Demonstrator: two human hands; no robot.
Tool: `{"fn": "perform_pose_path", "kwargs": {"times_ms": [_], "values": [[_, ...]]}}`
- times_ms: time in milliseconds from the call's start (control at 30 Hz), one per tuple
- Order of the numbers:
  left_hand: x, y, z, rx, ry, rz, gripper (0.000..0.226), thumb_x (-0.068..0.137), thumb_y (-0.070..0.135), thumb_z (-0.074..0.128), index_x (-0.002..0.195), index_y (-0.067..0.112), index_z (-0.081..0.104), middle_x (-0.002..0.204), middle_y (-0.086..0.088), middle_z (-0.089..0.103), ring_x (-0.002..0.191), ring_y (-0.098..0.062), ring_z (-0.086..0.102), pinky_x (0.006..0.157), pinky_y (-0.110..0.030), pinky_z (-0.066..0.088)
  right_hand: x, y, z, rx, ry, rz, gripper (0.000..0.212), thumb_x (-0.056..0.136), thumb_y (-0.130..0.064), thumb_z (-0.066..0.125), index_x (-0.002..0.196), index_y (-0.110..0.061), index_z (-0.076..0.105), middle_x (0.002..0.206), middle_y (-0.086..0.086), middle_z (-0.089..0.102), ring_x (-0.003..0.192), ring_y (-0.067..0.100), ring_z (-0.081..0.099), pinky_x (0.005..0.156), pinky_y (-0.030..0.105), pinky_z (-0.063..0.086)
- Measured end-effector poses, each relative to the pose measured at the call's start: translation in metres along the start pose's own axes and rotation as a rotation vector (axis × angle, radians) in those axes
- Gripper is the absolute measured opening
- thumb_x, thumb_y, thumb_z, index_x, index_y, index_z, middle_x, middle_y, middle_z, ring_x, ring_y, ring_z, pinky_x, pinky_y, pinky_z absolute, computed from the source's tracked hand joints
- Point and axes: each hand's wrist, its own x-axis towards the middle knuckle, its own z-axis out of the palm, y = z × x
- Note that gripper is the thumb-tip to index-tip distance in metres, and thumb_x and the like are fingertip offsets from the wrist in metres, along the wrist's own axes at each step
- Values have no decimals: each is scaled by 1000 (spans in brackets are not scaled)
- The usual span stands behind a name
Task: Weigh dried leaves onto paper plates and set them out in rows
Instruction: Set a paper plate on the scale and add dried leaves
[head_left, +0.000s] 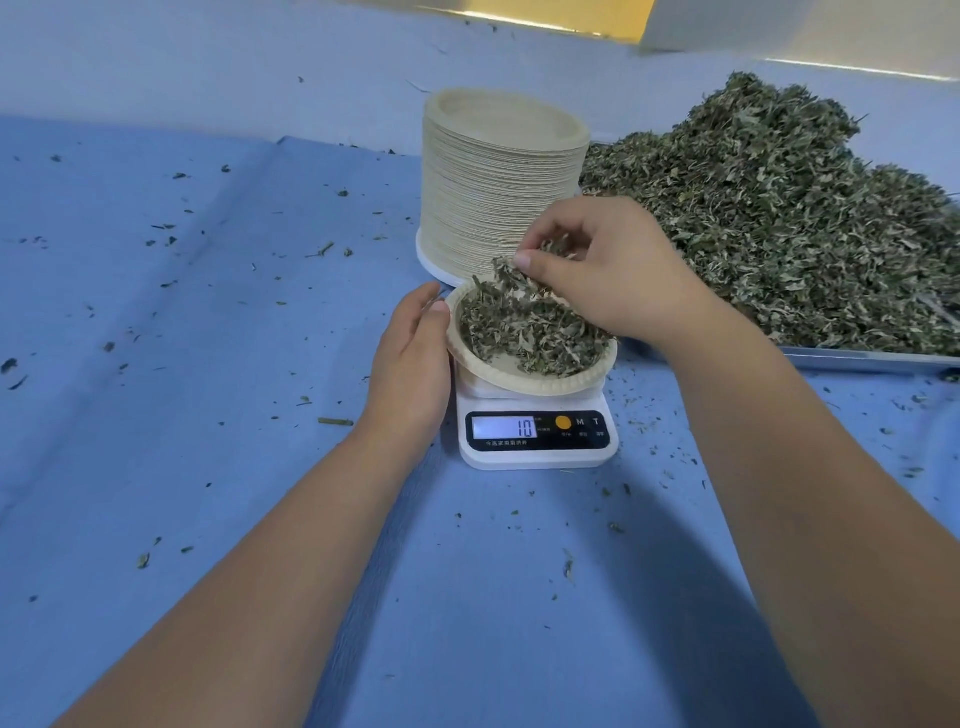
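The person's 2 bare arms (270, 545) come in closest, over the blue cloth (208, 364) that the scale (540, 452) sits on. On top of the scale lies 1 paper plate (524, 383), tipped a little, with dried leaves (530, 335) heaped in it. The screen shows 10.

The left hand (415, 343) is at the scale's left side. Its fingers are mostly straight and its thumb touches the plate's rim. It is not gripping. The right hand (597, 275) is above the scale, fingers curled, pinching a small tuft of the leaves over the plate.

The leaves look very light, dry and crumbly, so they will likely spill or blow off easily. The plate looks thin and bendy. It is probably best lifted flat, by its rim on 2 sides.

Behind the scale stands a tall stack of plates (493, 182). To the scale's right is a big leaf pile (779, 208) on a metal tray (857, 359), cut off at the edge. The right hand hides the plate's back rim. The tiny words under the screen cannot be read. No filled rows show.
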Motion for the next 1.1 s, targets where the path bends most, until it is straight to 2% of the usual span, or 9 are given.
{"fn": "perform_pose_path", "kwargs": {"times_ms": [100, 167, 300, 500, 667, 733, 800, 900, 1100], "values": [[-1, -1, 0, 0, -6, 0, 48, 87, 51, 46, 133, 43, 59, 136, 15, 64, 129, -9, 59, 115, -42, 44, -3, 8, -9, 116, 99, 58, 2, 90, -32, 76, 89, -30, 74, 80, -5, 71, 69, 12, 61, 64, 35, 55], [0, -1, -1, -9, -9, -4, 40, 87, 51, 46, 125, 48, 60, 133, 15, 66, 126, -8, 61, 113, -42, 46, -4, 25, -23, 129, 249, 119, 3, 90, -31, 75, 88, -32, 73, 80, -9, 72, 72, 9, 65, 66, 30, 57], [1, -2, 0, -4, -1, 6, 46, 88, 51, 46, 131, 45, 60, 136, 15, 64, 128, -8, 59, 114, -42, 44, -8, 75, -46, -101, 460, 283, 10, 93, -38, 69, 92, -29, 72, 86, -5, 69, 74, 13, 62, 70, 36, 57], [1, -3, 0, 14, 10, 2, 50, 87, 50, 46, 134, 41, 61, 135, 13, 65, 127, -10, 60, 114, -43, 45, -15, 115, -43, -346, 151, 486, 36, 97, -46, 62, 125, -24, 68, 112, 2, 70, 103, 26, 63, 88, 31, 48], [1, -3, 1, 23, 16, 7, 53, 87, 50, 46, 137, 39, 59, 136, 14, 64, 129, -10, 59, 115, -42, 44, -21, 79, -26, -332, 260, 214, 27, 97, -47, 60, 113, -29, 72, 105, -13, 71, 79, 8, 62, 81, 31, 52], [1, -2, 1, 21, 11, 11, 54, 87, 49, 46, 138, 37, 59, 137, 13, 63, 129, -11, 59, 115, -42, 44, -19, 56, -14, -296, 67, 113, 32, 95, -55, 58, 114, -32, 71, 105, -17, 70, 76, -5, 58, 77, 27, 50], [1, -2, 1, 14, 6, 12, 55, 88, 48, 46, 140, 35, 58, 138, 11, 63, 130, -12, 59, 115, -43, 44, -17, 37, -4, -274, -141, 104, 47, 90, -70, 53, 119, -36, 69, 111, -17, 68, 88, 0, 62, 77, 29, 52], [0, -2, 0, 6, -1, 13, 54, 88, 47, 47, 140, 34, 58, 138, 10, 64, 130, -13, 59, 115, -43, 44, -12, 23, 0, -367, -277, 92, 59, 83, -80, 53, 123, -39, 66, 115, -12, 67, 102, 11, 62, 85, 35, 54], [1, -1, 1, 11, 8, 12, 52, 87, 47, 46, 136, 36, 61, 137, 9, 65, 130, -14, 59, 115, -44, 43, -4, 16, 6, -358, -292, 7, 8, 90, -36, 75, 89, -28, 75, 84, -15, 68, 81, 2, 61, 74, 24, 49]]}}
